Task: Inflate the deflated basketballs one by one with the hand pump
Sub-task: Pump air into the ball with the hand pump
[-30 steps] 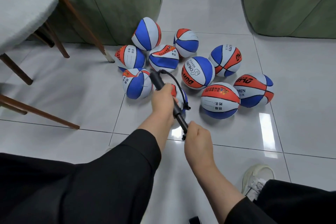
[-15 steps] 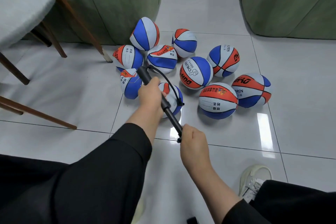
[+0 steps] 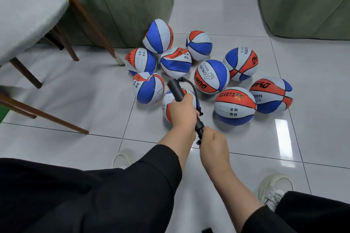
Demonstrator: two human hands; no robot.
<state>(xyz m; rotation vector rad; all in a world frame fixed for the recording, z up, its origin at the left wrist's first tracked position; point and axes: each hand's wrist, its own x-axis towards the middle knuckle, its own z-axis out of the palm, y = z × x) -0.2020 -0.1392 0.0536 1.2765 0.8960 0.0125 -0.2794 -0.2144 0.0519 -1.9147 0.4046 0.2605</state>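
left hand [image 3: 182,112] fist wrapped round black pump barrel [image 3: 176,91], frame centre, forearm angled up-right | right hand [image 3: 213,143] curled on pump handle, just below-right | hose [image 3: 193,89] loops to ball [image 3: 166,106] under left hand | other basketballs [image 3: 235,107] clustered upper centre on tile

basketballs [image 3: 212,76] before sofa [image 3: 121,7], chair [image 3: 28,19] left

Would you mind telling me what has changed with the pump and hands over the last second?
The right hand has pushed the handle in toward the left hand, so less rod shows and the pump is nearly closed. Both hands keep their grips. The hose still loops to the ball under the left hand; the other balls lie as before.
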